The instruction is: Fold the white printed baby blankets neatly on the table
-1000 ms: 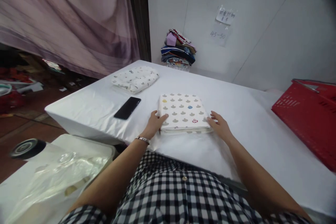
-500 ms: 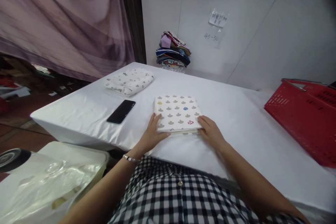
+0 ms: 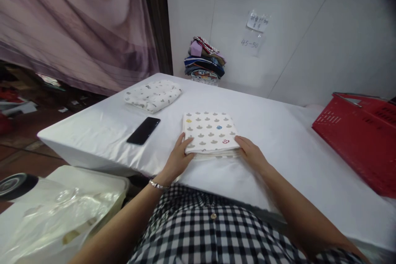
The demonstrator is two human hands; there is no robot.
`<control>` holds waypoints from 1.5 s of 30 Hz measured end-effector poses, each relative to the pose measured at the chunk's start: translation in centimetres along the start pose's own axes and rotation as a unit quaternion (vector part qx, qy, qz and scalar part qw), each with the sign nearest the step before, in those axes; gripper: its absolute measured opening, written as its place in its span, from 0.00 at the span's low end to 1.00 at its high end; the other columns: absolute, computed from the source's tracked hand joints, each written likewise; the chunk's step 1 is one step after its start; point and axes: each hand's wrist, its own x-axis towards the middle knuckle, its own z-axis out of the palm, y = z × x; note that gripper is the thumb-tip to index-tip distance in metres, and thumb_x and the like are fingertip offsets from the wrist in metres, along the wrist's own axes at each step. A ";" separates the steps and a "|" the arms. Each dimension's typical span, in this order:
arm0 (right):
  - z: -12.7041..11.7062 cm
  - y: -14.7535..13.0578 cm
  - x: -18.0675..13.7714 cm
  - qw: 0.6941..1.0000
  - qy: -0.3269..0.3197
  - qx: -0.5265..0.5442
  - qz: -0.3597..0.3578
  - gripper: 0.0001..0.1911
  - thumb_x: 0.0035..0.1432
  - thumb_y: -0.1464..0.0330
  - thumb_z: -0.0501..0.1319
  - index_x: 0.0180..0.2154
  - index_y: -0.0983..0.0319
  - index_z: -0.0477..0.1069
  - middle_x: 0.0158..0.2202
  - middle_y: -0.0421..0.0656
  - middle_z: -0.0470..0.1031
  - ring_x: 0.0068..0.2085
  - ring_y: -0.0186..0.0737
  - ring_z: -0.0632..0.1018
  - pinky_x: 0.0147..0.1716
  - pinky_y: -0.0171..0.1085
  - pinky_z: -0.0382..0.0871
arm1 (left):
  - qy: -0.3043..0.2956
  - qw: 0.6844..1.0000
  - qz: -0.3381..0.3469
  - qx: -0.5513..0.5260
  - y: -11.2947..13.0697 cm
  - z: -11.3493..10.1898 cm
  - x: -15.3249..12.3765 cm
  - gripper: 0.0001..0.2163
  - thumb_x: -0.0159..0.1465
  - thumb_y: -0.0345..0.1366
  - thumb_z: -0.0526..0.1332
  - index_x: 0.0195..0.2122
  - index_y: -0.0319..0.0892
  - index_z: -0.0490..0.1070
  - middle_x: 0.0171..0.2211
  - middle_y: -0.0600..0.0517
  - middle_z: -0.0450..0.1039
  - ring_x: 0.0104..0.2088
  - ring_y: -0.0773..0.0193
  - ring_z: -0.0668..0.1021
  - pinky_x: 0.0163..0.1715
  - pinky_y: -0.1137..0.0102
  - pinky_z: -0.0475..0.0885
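A folded white cloth (image 3: 210, 132) printed with grey shapes and a few coloured ones lies on the white table (image 3: 287, 140) right in front of me. My left hand (image 3: 177, 157), with a bracelet at its wrist, grips the cloth's near left corner, thumb on top. At the near right corner my right hand (image 3: 251, 153) holds the edge with its fingers curled round it. The cloth's near edge looks slightly raised and shows its stacked layers.
A black phone (image 3: 143, 130) lies left of the cloth, and a second folded patterned cloth (image 3: 153, 95) sits behind it. A pile of coloured clothes (image 3: 204, 62) stands by the far wall. A red basket (image 3: 361, 136) fills the right side. A plastic-covered white box (image 3: 62, 210) sits at lower left.
Both hands have slid from beside the cloth onto its near corners and closed on them. The near edge has lifted a little. The view shifted slightly.
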 end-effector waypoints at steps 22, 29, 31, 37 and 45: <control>1.3 -0.4 -0.1 0.996 0.036 -0.062 0.060 0.30 0.54 0.74 0.51 0.60 0.57 0.56 0.58 0.45 0.63 0.56 0.47 0.66 0.48 0.46 0.69 | 0.027 0.999 -0.025 -0.004 -0.2 0.7 0.4 0.17 0.61 0.46 0.57 0.49 0.47 0.70 0.63 0.51 0.53 0.58 0.55 0.65 0.52 0.68 0.67; 1.1 -0.5 -0.7 0.994 0.031 -0.055 0.085 0.28 0.55 0.73 0.50 0.59 0.56 0.58 0.59 0.44 0.62 0.56 0.47 0.67 0.45 0.45 0.71 | -0.007 0.996 0.013 0.084 -0.5 0.6 -0.7 0.23 0.59 0.36 0.59 0.56 0.49 0.62 0.65 0.50 0.45 0.55 0.54 0.69 0.53 0.63 0.67; 1.2 -0.3 -0.9 0.993 0.026 -0.057 0.097 0.29 0.55 0.73 0.51 0.59 0.56 0.58 0.60 0.44 0.61 0.56 0.47 0.67 0.44 0.45 0.72 | -0.011 0.994 0.012 0.105 -0.2 0.6 -0.9 0.24 0.58 0.35 0.59 0.57 0.50 0.61 0.66 0.51 0.44 0.56 0.53 0.68 0.52 0.62 0.68; 1.7 0.4 -1.3 0.991 -0.004 -0.077 0.106 0.29 0.55 0.71 0.51 0.60 0.53 0.56 0.61 0.43 0.60 0.54 0.47 0.69 0.39 0.43 0.73 | -0.025 0.993 0.001 0.111 0.4 0.3 -1.4 0.25 0.58 0.36 0.59 0.57 0.50 0.61 0.66 0.50 0.44 0.57 0.52 0.66 0.52 0.60 0.67; 2.6 1.6 -1.6 0.994 -0.007 -0.068 0.088 0.27 0.57 0.69 0.49 0.59 0.57 0.56 0.61 0.45 0.58 0.55 0.48 0.68 0.43 0.45 0.73 | 0.013 0.991 -0.016 0.133 2.0 -1.6 -0.8 0.32 0.57 0.59 0.53 0.60 0.48 0.58 0.64 0.45 0.51 0.59 0.47 0.63 0.55 0.55 0.61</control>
